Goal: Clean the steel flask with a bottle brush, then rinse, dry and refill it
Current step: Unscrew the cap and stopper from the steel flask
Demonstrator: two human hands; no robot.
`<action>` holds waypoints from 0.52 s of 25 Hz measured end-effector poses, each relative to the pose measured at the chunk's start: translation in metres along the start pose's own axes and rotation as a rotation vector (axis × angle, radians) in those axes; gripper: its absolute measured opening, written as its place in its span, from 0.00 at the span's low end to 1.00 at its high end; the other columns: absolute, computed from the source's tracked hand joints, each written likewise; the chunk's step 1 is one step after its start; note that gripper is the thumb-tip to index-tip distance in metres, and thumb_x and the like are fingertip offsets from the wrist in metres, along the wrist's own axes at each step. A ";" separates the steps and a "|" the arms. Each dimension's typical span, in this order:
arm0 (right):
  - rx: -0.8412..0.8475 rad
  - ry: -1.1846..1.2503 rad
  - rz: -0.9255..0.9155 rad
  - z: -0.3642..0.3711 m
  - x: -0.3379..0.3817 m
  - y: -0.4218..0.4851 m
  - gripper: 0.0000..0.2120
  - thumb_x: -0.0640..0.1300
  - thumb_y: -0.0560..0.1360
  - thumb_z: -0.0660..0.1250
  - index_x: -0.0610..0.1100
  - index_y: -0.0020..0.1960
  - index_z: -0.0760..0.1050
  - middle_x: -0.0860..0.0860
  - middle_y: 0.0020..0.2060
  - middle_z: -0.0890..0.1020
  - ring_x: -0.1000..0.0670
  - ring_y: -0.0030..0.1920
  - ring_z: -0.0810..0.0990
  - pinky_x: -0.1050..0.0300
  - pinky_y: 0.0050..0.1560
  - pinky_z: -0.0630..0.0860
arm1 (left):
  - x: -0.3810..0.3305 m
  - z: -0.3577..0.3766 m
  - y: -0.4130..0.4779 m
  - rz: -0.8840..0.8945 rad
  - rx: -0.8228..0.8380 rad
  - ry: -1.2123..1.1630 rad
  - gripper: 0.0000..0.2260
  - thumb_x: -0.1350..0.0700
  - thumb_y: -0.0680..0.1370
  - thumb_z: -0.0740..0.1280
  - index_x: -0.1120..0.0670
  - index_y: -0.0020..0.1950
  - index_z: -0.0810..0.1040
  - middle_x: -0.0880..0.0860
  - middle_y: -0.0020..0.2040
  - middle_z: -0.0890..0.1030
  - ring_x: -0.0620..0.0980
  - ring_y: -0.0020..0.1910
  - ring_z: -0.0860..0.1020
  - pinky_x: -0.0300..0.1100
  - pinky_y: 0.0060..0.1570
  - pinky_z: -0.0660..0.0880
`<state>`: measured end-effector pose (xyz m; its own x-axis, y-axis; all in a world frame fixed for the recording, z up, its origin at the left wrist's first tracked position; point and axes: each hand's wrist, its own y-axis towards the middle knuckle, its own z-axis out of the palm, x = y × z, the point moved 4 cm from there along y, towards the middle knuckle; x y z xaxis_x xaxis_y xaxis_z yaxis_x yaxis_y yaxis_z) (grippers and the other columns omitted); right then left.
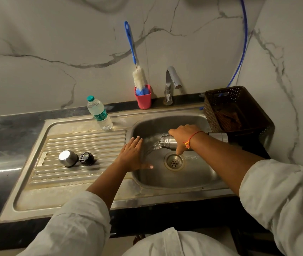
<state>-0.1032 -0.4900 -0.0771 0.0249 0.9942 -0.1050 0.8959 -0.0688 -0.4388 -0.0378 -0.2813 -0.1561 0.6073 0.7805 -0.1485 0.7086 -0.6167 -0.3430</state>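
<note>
My right hand (185, 134) grips the steel flask (169, 142), which lies nearly level over the sink basin (193, 178) with its open mouth to the left. Water pours out of the mouth toward the basin floor. My left hand (133, 156) rests flat and open on the basin's left rim, beside the stream. The bottle brush (135, 60), blue-handled with white bristles, stands in a pink cup (143, 99) at the back. The steel cap (67, 158) and the black stopper (86, 159) lie on the ribbed drainboard (84, 145). A water bottle (100, 113) stands at the drainboard's back.
A chrome tap (171, 84) stands behind the basin, with no water running from it. A brown perforated basket (239, 111) sits at the right, close to the flask's base. The drain strainer (174, 161) lies under my right wrist. A blue hose (242, 52) hangs down the marble wall.
</note>
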 end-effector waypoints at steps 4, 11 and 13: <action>0.002 -0.012 0.006 -0.003 0.002 -0.002 0.32 0.58 0.65 0.77 0.50 0.62 0.68 0.48 0.53 0.79 0.42 0.55 0.78 0.47 0.51 0.77 | 0.001 0.002 0.000 0.004 0.007 0.003 0.59 0.27 0.69 0.70 0.55 0.84 0.41 0.55 0.85 0.42 0.58 0.83 0.41 0.56 0.81 0.46; -0.002 -0.064 0.025 -0.009 0.005 -0.003 0.33 0.58 0.65 0.78 0.51 0.64 0.68 0.48 0.55 0.80 0.42 0.57 0.78 0.49 0.48 0.72 | 0.005 0.002 0.001 0.015 0.004 0.000 0.58 0.27 0.69 0.70 0.56 0.84 0.43 0.56 0.85 0.43 0.58 0.83 0.42 0.56 0.81 0.47; -0.002 -0.086 0.032 -0.011 0.007 -0.002 0.32 0.58 0.64 0.78 0.51 0.62 0.68 0.48 0.55 0.80 0.42 0.57 0.78 0.48 0.48 0.72 | 0.005 0.003 0.001 0.016 0.005 -0.002 0.59 0.26 0.69 0.70 0.55 0.84 0.43 0.55 0.85 0.43 0.58 0.83 0.42 0.56 0.81 0.47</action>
<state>-0.1000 -0.4824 -0.0673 0.0152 0.9807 -0.1950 0.8963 -0.0998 -0.4320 -0.0346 -0.2777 -0.1599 0.6176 0.7709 -0.1557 0.6974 -0.6283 -0.3448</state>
